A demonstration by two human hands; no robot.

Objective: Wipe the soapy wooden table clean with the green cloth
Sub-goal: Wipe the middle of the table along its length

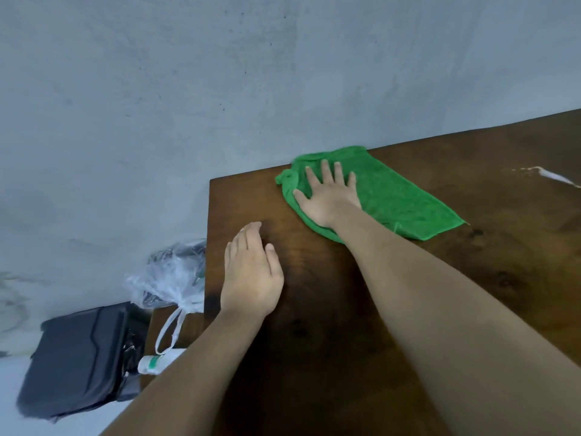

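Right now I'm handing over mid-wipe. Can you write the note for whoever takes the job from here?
Right hand: flat, fingers spread, pressing the cloth near the table's far left corner.
Left hand: open, palm down over bare wood near the left edge, holding nothing.
Done: no suds visible on the left part.
Left: white suds remain at the far right; wipe across to them.

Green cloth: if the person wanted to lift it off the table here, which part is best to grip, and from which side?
Probably the bunched corner at the far left of the green cloth, pinched from above. It is the only raised fold; the rest lies flat on the table, and the right hand presses spread on it. The left hand is free beside it.
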